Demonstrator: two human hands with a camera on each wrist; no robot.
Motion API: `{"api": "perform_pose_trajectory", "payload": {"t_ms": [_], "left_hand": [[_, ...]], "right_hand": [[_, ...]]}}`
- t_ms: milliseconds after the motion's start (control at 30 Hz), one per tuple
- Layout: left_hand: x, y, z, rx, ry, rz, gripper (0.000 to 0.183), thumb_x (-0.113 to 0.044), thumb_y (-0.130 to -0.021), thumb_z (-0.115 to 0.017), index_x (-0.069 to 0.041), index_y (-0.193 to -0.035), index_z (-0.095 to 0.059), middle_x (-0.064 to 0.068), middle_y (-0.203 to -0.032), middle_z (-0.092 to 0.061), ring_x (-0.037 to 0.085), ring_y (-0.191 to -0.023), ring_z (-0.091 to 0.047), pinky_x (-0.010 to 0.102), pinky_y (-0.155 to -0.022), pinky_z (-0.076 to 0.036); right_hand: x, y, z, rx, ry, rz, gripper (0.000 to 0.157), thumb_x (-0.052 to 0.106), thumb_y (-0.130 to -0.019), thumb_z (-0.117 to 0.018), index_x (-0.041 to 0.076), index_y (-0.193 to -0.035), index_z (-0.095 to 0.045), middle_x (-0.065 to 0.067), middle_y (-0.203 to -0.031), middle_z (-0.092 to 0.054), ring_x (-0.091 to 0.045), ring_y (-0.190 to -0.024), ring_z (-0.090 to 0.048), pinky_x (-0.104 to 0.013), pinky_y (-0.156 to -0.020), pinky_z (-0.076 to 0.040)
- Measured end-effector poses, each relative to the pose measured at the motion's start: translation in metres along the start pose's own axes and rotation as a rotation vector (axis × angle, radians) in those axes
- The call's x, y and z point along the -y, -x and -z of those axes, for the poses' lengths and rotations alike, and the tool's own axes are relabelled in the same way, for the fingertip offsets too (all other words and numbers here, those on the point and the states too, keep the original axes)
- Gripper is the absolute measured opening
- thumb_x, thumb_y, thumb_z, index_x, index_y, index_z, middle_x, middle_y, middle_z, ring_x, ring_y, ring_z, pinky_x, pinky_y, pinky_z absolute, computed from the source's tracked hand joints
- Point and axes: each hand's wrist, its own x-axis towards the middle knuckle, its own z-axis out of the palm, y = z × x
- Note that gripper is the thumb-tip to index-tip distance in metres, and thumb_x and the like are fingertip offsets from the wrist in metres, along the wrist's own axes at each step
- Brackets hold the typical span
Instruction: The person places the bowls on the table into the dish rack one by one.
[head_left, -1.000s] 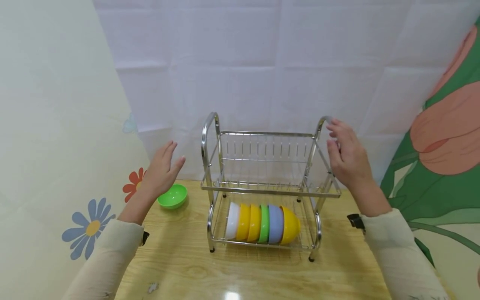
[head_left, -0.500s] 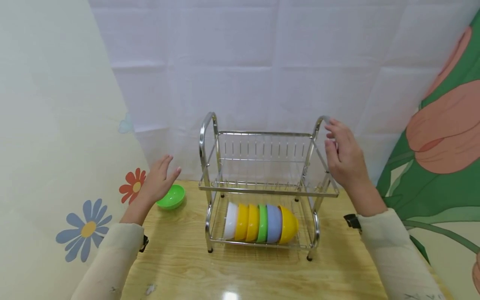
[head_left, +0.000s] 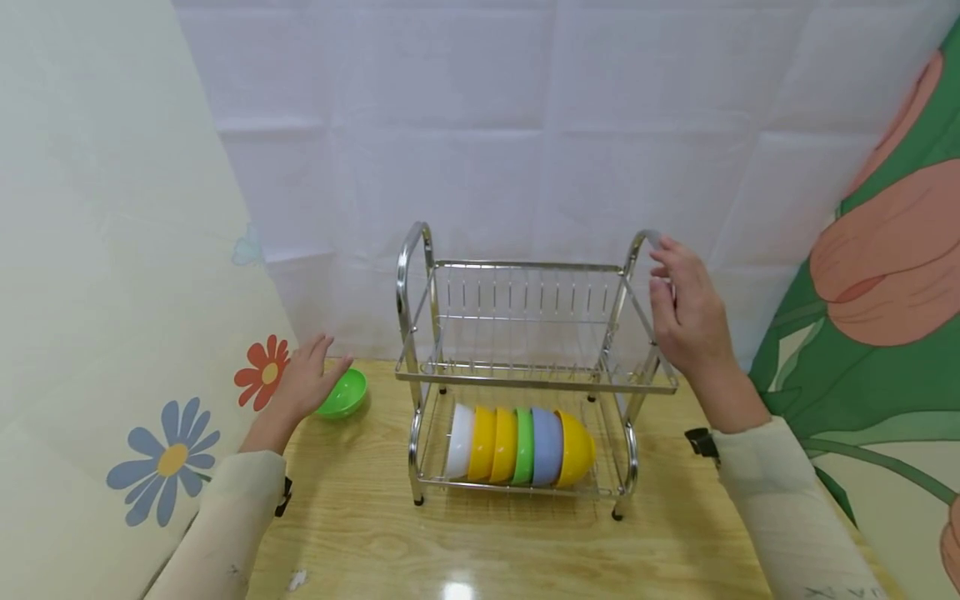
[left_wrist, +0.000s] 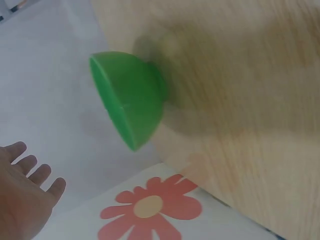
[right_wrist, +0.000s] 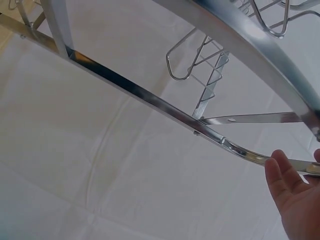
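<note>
My left hand (head_left: 303, 383) is held out with fingers spread, overlapping the left side of a small green bowl (head_left: 347, 393) in the head view. That bowl stands upright on the table; the left wrist view shows the green bowl (left_wrist: 125, 95) apart from the hand (left_wrist: 25, 195). On the right, my right hand (head_left: 690, 312) is raised beside the top of a two-tier metal dish rack (head_left: 525, 383), its fingers loosely extended. The right wrist view has its fingertips right at the curved rack frame (right_wrist: 245, 152). Neither hand carries anything.
On the lower tier, several bowls lie on their sides in a row: a white bowl (head_left: 460, 442), yellow ones, a green bowl (head_left: 523, 446), a bluish bowl (head_left: 547, 447) and an end yellow bowl (head_left: 576, 450). A white cloth (head_left: 480, 125) hangs behind the wooden table (head_left: 360, 533).
My left hand has come down and slightly left, toward the green bowl. The right hand keeps its place at the rack's right arch. The head view has shifted a little.
</note>
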Motion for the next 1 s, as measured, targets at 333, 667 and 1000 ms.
{"api": "perform_pose_trajectory", "payload": {"t_ms": [333,667,1000], "left_hand": [[0.026,0.003,-0.021,0.081,-0.04,0.072,0.096,-0.067,-0.096,-0.043,0.006,-0.155,-0.023,0.033,-0.16,-0.015,0.058,-0.144,-0.016,0.073,-0.114,-0.021],[0.038,0.0,-0.035,0.099,-0.056,0.089,0.104,-0.07,-0.09,-0.053,0.004,-0.155,-0.022,0.034,-0.159,-0.018,0.059,-0.142,-0.02,0.074,-0.113,-0.023],[0.046,0.009,-0.046,0.099,-0.07,0.121,0.11,-0.066,-0.085,-0.062,0.013,-0.15,-0.023,0.039,-0.152,-0.025,0.058,-0.137,-0.028,0.071,-0.112,-0.028]], "right_hand": [[0.001,0.001,0.002,0.02,-0.006,-0.014,0.038,0.003,-0.101,-0.045,-0.002,-0.139,-0.05,-0.013,-0.154,-0.045,-0.035,-0.111,-0.062,-0.04,-0.076,-0.048],[0.001,0.002,0.001,0.015,-0.016,-0.014,0.038,0.003,-0.101,-0.045,-0.002,-0.139,-0.05,-0.013,-0.155,-0.044,-0.035,-0.111,-0.061,-0.039,-0.077,-0.048],[0.001,0.002,0.0,0.005,-0.002,0.008,0.039,0.002,-0.101,-0.046,-0.002,-0.139,-0.05,-0.014,-0.154,-0.044,-0.035,-0.11,-0.062,-0.038,-0.073,-0.047]]}}
